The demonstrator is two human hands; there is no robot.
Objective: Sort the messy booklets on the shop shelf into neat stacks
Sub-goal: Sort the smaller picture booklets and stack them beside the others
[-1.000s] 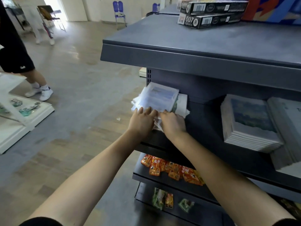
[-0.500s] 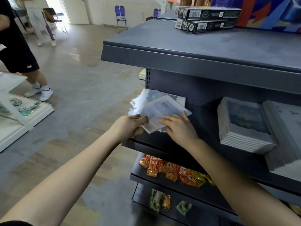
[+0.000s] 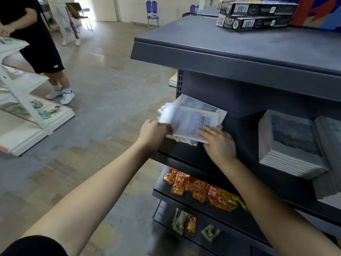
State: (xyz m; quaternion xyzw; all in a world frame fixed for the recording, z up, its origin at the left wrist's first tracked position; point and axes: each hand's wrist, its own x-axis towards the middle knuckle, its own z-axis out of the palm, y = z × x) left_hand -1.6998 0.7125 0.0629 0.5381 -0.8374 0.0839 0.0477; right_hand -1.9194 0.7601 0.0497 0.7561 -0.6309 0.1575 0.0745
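A loose pile of white booklets [image 3: 191, 119] with blue picture covers lies skewed at the left end of the dark grey shelf [image 3: 239, 130]. My left hand [image 3: 153, 133] pinches the pile's left corner at the shelf edge. My right hand [image 3: 218, 143] lies flat on the pile's near right corner, fingers spread on the top booklet. A neat stack of booklets [image 3: 289, 145] with a dark blue cover stands further right on the same shelf, and another stack [image 3: 330, 156] leans beside it.
Two black boxes [image 3: 254, 15] lie on the shelf unit's top. Orange snack packets [image 3: 199, 189] fill the shelf below, green packets [image 3: 182, 221] lower still. A person in black shorts [image 3: 42, 52] stands at the left by a white display rack [image 3: 24, 100].
The top booklet has turned and slid over the pile. My left hand moved to the pile's left corner and my right hand shifted to the right, onto the near corner.
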